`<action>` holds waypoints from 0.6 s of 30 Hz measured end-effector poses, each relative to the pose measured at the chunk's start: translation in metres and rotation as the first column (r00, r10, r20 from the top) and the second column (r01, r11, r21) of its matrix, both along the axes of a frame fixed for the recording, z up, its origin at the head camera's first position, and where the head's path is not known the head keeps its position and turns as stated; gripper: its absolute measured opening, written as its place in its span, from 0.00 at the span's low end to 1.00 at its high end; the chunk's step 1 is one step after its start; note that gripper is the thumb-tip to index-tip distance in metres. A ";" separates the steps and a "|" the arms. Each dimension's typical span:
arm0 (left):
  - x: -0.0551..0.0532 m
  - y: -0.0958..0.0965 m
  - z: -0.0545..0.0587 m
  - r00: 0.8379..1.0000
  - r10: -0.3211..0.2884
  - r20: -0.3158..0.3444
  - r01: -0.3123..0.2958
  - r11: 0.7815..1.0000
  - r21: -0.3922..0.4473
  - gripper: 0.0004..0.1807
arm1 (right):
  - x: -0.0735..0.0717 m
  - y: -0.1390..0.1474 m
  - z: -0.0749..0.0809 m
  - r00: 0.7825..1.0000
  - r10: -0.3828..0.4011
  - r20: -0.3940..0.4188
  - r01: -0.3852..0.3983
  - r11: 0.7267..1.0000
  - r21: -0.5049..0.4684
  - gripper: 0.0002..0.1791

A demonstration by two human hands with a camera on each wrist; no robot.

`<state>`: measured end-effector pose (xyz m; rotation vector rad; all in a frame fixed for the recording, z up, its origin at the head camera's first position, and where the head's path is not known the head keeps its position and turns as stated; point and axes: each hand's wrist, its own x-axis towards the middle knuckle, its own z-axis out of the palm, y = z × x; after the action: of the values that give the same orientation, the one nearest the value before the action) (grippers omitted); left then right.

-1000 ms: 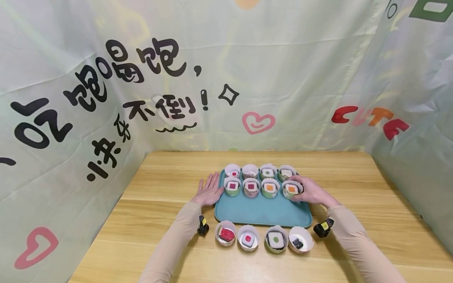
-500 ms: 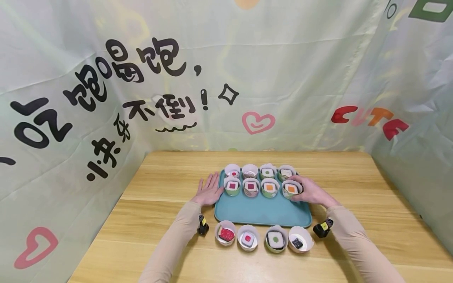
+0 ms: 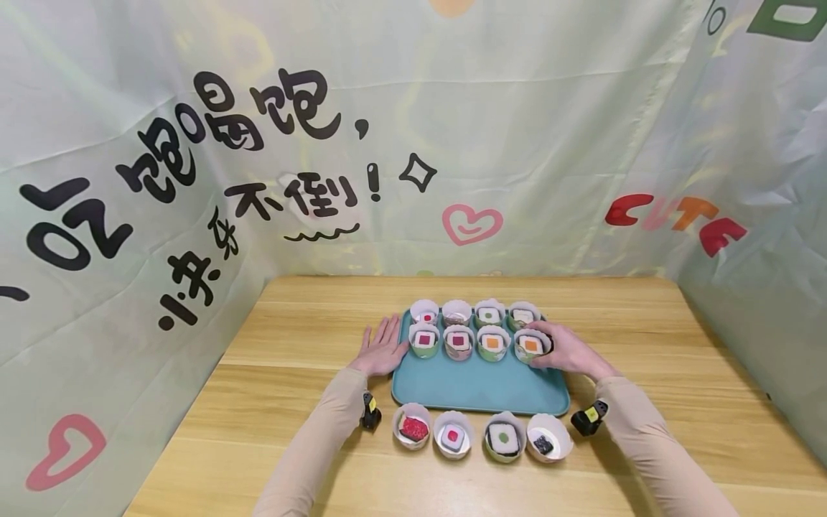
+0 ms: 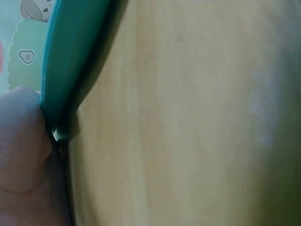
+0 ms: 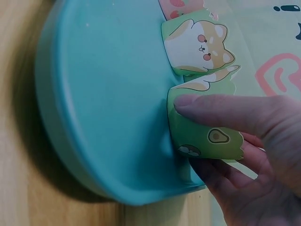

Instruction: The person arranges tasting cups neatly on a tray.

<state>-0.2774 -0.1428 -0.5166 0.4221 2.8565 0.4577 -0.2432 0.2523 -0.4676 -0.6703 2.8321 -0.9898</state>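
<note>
My right hand [image 3: 568, 350] holds a green paper cup [image 5: 202, 127] between thumb and fingers at the right end of the front row on the blue tray [image 3: 478, 391]. Inside that cup lies a white toy sushi piece with an orange centre [image 3: 532, 345]. In the right wrist view the thumb presses the cup's printed side, and the other fingers are partly hidden behind it. My left hand [image 3: 380, 350] lies flat on the table with straight fingers, its thumb against the tray's left edge. The left wrist view shows the tray rim [image 4: 70, 61] beside the thumb.
Several other paper cups stand in two rows on the tray, among them one with an orange-centred piece [image 3: 492, 343]. In front of the tray a line of cups holds a red piece [image 3: 413, 429] and other pieces. Printed curtains surround the wooden table [image 3: 284, 445].
The cup in my right hand has shifted very slightly left, towards its neighbour. My left hand and the tray look unmoved.
</note>
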 end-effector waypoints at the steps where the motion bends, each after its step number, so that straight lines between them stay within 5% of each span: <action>1: 0.000 0.000 0.000 1.000 0.000 -0.001 0.000 1.000 0.001 0.38 | 0.000 0.000 0.000 1.000 0.002 -0.002 -0.002 1.000 0.001 0.36; 18: 0.000 0.000 0.003 1.000 0.003 0.020 -0.003 1.000 -0.002 0.37 | -0.001 -0.003 0.000 1.000 -0.011 -0.003 0.011 1.000 0.015 0.38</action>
<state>-0.2770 -0.1429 -0.5140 0.4112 2.8379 0.4575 -0.2437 0.2492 -0.4673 -0.6560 2.8459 -0.9684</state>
